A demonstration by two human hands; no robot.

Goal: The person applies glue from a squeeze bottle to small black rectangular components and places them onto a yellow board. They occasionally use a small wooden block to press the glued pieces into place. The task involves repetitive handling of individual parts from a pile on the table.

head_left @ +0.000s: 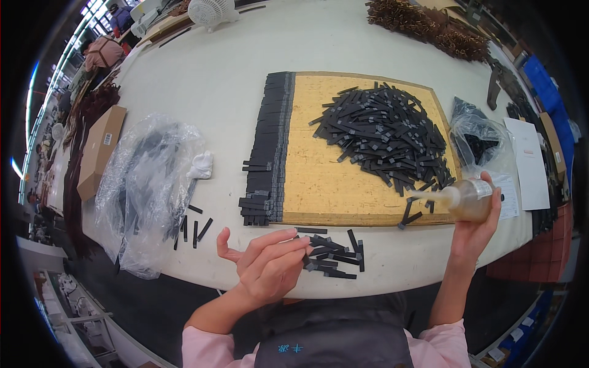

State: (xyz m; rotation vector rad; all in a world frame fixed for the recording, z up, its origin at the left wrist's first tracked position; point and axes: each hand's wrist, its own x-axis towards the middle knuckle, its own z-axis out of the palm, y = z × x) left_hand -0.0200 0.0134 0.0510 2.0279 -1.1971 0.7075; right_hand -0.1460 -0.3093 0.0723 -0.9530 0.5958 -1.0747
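The right hand holds a squeeze bottle with brownish contents near the right end of the tabletop's front edge. Its fingers are wrapped around the bottle, which is tilted almost onto its side, with the pale nozzle pointing left over the near right corner of a yellow board.

The left hand is at the front edge of the tabletop, left of its middle. Its fingers reach right, with the tips drawn close together at a small scatter of black strips between the board and that edge; whether they grip a strip cannot be told. The outermost finger on the left is held apart from the others.

On the board, a heap of black strips covers much of the right half. A row of black strips lies side by side along the board's left edge, their outer ends reaching past it. A few more black strips lie farther left on the tabletop, beside a large clear plastic bag. A cardboard box stands by the tabletop's left edge. A white fan is at the far edge.
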